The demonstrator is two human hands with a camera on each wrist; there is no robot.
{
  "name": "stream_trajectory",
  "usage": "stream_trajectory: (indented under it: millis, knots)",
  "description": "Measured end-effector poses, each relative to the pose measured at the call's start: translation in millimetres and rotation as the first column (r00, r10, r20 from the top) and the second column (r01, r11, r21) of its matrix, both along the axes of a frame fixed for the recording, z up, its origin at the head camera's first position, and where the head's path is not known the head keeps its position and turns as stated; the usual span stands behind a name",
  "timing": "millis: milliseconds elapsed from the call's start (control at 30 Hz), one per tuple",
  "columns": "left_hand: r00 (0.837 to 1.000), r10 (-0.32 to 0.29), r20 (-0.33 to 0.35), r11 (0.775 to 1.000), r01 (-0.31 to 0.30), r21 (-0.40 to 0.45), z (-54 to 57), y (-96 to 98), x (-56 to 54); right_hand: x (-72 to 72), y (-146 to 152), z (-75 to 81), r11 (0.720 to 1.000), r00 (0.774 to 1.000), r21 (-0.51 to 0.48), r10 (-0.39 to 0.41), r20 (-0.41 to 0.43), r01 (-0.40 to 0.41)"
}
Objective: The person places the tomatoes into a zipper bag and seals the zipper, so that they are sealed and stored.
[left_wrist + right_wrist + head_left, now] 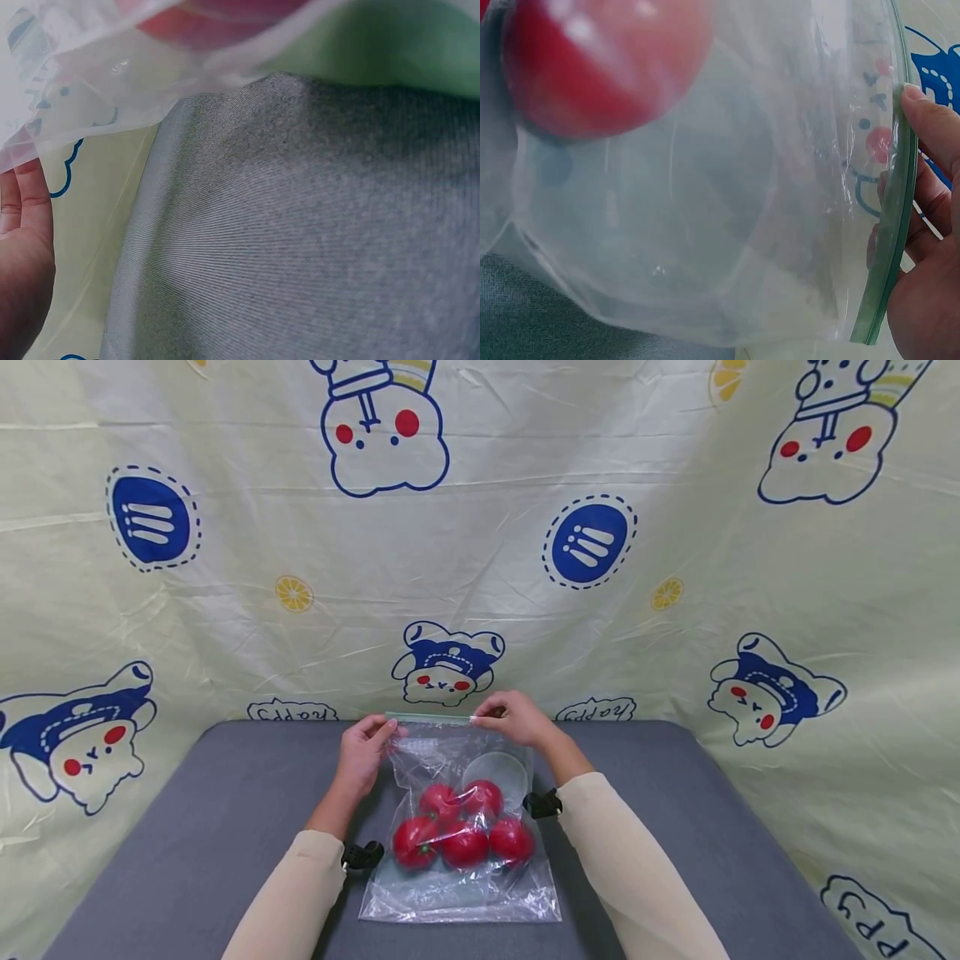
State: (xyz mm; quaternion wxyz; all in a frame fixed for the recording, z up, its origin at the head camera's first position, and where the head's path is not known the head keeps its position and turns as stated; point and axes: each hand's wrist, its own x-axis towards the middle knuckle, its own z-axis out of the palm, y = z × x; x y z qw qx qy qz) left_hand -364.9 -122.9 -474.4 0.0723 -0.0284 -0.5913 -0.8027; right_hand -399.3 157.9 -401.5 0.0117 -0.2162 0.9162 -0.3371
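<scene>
A clear zip bag holds several red tomatoes, one of them large in the right wrist view. Its green zip strip runs along the far edge. At the bag's top left corner, my left hand pinches the plastic between thumb and fingers. My right hand grips the zip strip nearer its right end, thumb on the near side and fingers behind, as the right wrist view shows. A pale round patch marks the bag beside the tomatoes. In the left wrist view, only part of the left hand shows.
The bag lies over a grey cloth-covered table. Behind the table's far edge hangs a pale curtain printed with cartoon figures. Black wrist cameras sit on both wrists, close to the bag's sides.
</scene>
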Motion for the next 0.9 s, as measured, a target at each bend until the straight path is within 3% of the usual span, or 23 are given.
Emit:
stream_trajectory:
  millis: [700, 900]
  knots:
    - [1.000, -0.007, 0.017, 1.000, 0.008, -0.026, -1.6, -3.2, -0.4, -1.8, 22, -4.9, 1.000, 0.998, 0.019, -0.009, -0.058, 0.011]
    - [1.000, 0.003, 0.011, 1.000, -0.003, -0.023, -2.0, -2.9, 0.6, -3.4, 28, -6.5, 1.000, 0.999, 0.002, -0.013, -0.041, 0.013]
